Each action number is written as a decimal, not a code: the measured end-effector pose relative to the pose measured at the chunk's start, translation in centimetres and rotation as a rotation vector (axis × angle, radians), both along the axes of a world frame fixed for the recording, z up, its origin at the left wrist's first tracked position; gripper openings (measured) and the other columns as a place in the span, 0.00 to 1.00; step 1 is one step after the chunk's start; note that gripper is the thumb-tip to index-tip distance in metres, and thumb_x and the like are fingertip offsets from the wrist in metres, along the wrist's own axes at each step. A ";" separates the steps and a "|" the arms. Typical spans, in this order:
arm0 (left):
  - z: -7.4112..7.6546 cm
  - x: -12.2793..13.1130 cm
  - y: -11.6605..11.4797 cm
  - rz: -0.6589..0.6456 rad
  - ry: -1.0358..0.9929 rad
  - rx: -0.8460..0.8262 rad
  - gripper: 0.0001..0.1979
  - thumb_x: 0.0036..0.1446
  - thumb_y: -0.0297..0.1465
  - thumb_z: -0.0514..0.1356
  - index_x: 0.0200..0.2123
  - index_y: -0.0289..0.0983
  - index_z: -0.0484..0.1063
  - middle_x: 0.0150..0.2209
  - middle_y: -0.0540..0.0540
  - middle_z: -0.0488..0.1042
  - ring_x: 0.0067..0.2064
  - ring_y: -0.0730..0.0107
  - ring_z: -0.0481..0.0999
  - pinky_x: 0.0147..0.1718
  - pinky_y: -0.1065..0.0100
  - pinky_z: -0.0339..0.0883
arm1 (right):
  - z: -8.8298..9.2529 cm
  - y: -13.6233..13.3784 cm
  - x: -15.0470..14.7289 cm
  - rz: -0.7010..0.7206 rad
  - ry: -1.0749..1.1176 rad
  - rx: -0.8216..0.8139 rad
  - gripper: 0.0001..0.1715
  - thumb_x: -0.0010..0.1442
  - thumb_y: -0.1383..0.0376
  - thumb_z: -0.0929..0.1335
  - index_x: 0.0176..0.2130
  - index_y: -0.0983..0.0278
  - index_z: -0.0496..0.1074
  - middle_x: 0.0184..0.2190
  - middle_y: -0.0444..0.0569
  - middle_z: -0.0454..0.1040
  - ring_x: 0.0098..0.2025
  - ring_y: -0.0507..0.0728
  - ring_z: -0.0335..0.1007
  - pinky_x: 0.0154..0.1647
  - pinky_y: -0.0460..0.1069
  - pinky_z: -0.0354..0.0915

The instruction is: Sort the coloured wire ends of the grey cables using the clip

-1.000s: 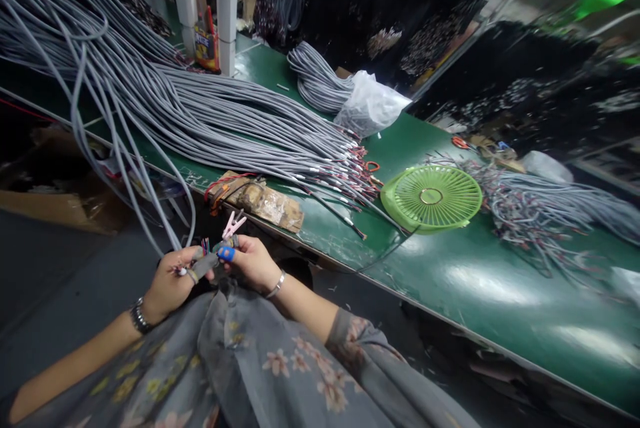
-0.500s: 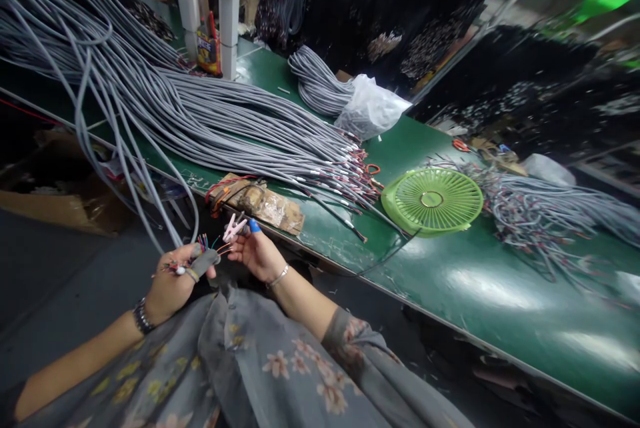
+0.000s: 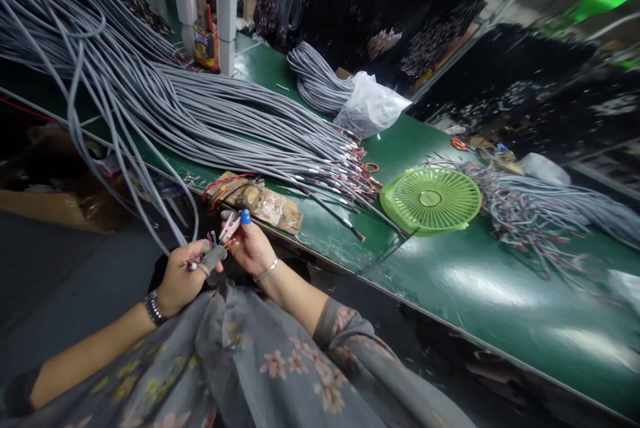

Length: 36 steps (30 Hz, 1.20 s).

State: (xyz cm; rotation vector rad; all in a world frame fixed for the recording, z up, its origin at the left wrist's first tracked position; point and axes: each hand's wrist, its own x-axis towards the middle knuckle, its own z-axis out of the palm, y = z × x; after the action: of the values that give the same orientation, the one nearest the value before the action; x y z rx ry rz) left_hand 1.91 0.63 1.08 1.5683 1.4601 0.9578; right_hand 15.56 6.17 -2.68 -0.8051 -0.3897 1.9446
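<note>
My left hand (image 3: 184, 278) is closed around the end of a grey cable (image 3: 150, 195) that hangs down from the table, with its coloured inner wires (image 3: 212, 239) fanned out above my thumb. A grey cover sits on that thumb. My right hand (image 3: 250, 248) grips small pink snips (image 3: 229, 225), blades at the wire tips; a blue cap covers one fingertip. Both hands hover over my lap, just below the front edge of the green table (image 3: 450, 281).
A big spread of grey cables (image 3: 225, 125) lies across the table's left half. A brown taped pad (image 3: 257, 198) sits at the near edge, a green fan grille (image 3: 431, 198) at the middle, more cables (image 3: 540, 208) to the right, and a plastic bag (image 3: 369, 105) behind.
Both hands have risen a little toward the table edge. My right hand drew apart from the left, then came back with the snips at the wire tips.
</note>
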 end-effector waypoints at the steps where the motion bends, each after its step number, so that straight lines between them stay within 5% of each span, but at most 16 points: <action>1: -0.2 0.0 0.0 -0.004 -0.003 0.003 0.16 0.49 0.40 0.56 0.16 0.40 0.73 0.17 0.48 0.75 0.20 0.67 0.70 0.22 0.68 0.63 | 0.0 0.0 -0.1 -0.013 0.002 -0.005 0.23 0.59 0.47 0.73 0.29 0.65 0.74 0.24 0.44 0.74 0.25 0.51 0.67 0.30 0.47 0.68; 7: -0.6 -0.4 -0.2 -0.043 0.023 0.024 0.17 0.52 0.41 0.57 0.16 0.40 0.72 0.16 0.49 0.73 0.20 0.68 0.70 0.22 0.69 0.63 | -0.1 -0.2 0.0 0.006 -0.001 -0.028 0.25 0.61 0.45 0.70 0.32 0.64 0.74 0.26 0.45 0.74 0.27 0.52 0.68 0.30 0.47 0.68; 16: 0.8 -1.6 -1.1 0.014 0.071 0.024 0.16 0.51 0.41 0.57 0.17 0.42 0.74 0.20 0.46 0.78 0.24 0.61 0.76 0.27 0.64 0.68 | 0.6 -0.8 1.5 0.204 0.000 0.011 0.29 0.64 0.43 0.66 0.34 0.66 0.74 0.29 0.47 0.75 0.29 0.51 0.69 0.29 0.45 0.67; 21: 0.8 -1.3 -1.1 0.080 0.031 0.041 0.14 0.50 0.39 0.59 0.17 0.42 0.74 0.20 0.47 0.79 0.25 0.61 0.77 0.29 0.63 0.70 | 0.7 -0.8 1.4 0.138 -0.074 0.066 0.18 0.60 0.51 0.73 0.35 0.65 0.74 0.27 0.43 0.74 0.27 0.49 0.67 0.27 0.42 0.66; 29: 0.8 -0.2 -0.5 0.127 -0.040 0.037 0.12 0.49 0.38 0.60 0.18 0.41 0.75 0.21 0.45 0.79 0.25 0.61 0.76 0.28 0.62 0.70 | 0.9 -0.3 1.3 0.119 -0.177 -0.010 0.25 0.55 0.47 0.75 0.31 0.66 0.73 0.24 0.43 0.72 0.24 0.48 0.65 0.25 0.43 0.64; 36: 0.0 -0.2 -0.3 0.143 -0.045 0.038 0.13 0.49 0.39 0.60 0.18 0.40 0.75 0.21 0.46 0.79 0.25 0.62 0.76 0.29 0.63 0.69 | 0.9 -0.6 1.3 0.071 -0.111 0.050 0.19 0.57 0.50 0.75 0.36 0.64 0.76 0.34 0.49 0.80 0.34 0.52 0.74 0.35 0.46 0.68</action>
State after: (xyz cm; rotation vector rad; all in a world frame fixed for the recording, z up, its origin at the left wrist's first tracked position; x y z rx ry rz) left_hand 1.72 0.38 1.06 1.4749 1.5474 1.1017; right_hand 16.87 5.53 -1.82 -0.8791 -0.5383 1.9532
